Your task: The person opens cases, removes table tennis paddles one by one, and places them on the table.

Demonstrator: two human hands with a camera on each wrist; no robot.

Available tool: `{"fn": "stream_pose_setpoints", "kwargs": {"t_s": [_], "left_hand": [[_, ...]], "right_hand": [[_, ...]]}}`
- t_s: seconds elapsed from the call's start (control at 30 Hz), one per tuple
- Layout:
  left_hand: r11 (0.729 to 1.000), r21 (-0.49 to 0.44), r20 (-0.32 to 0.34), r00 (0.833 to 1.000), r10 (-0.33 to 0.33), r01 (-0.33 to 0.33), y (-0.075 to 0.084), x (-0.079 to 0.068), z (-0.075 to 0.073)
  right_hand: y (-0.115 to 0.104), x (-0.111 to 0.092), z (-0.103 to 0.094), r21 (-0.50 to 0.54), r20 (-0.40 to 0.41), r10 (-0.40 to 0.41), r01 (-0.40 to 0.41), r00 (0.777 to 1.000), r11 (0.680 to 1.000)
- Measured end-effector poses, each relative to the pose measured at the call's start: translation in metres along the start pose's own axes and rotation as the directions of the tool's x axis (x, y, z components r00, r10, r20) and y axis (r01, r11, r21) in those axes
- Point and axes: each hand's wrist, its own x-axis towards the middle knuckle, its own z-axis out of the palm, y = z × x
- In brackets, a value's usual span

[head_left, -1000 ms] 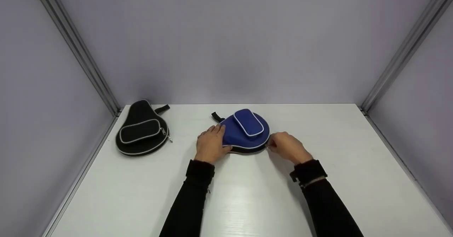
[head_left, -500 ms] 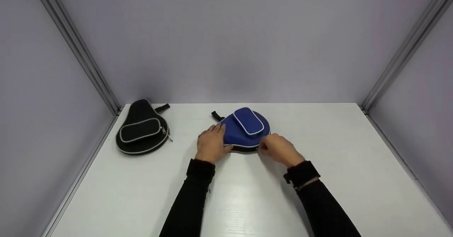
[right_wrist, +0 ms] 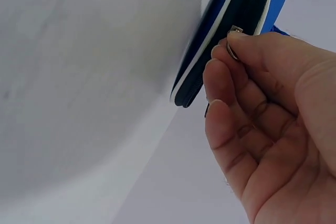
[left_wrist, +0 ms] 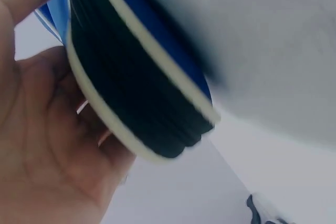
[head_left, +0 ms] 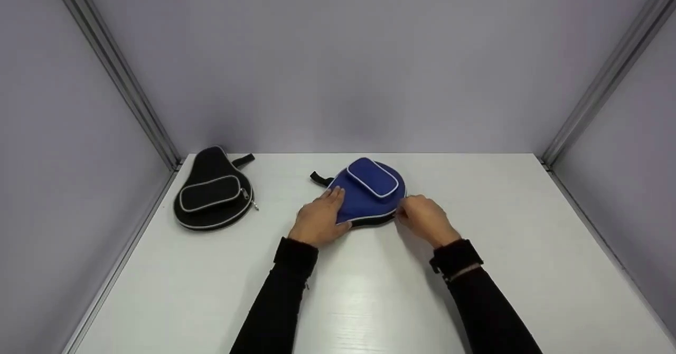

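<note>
Saw a grey wall above a white table. Spotted a blue case lying near the table's back middle, narrow end to the left, with a black case well apart, by the back left corner. Found the left hand resting over the blue case's narrow end, fingers laid along the top, thumb against the near side. Found the right hand at the blue case's near right edge, thumb and forefinger pinched. Noted a white-trimmed pocket on the blue case's top. Saw, smallest, a metal zipper pull held in that pinch.
</note>
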Motion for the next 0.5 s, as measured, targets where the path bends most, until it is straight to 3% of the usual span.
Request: {"fn": "stream_pose_setpoints", "kwargs": {"t_s": [0.2, 0.4, 0.43, 0.5], "left_hand": [[0.993, -0.051, 0.059, 0.992, 0.110, -0.107, 0.001, -0.010, -0.004], [0.979, -0.100, 0.163, 0.967, 0.194, -0.179, -0.003, -0.014, -0.009], [0.978, -0.098, 0.181, 0.963, 0.201, -0.186, -0.003, -0.014, -0.010], [0.975, -0.089, 0.204, 0.955, 0.216, -0.201, -0.003, -0.016, -0.011]], "right_hand": [[0.010, -0.001, -0.002, -0.008, -0.022, 0.013, -0.013, 1.000, 1.000], [0.019, 0.000, 0.000, 0.024, -0.037, 0.002, -0.001, 0.999, 1.000], [0.034, 0.005, 0.012, 0.039, -0.055, -0.029, 0.031, 0.998, 0.999], [0.036, 0.007, 0.012, 0.035, -0.057, -0.035, 0.037, 0.998, 0.999]]}}
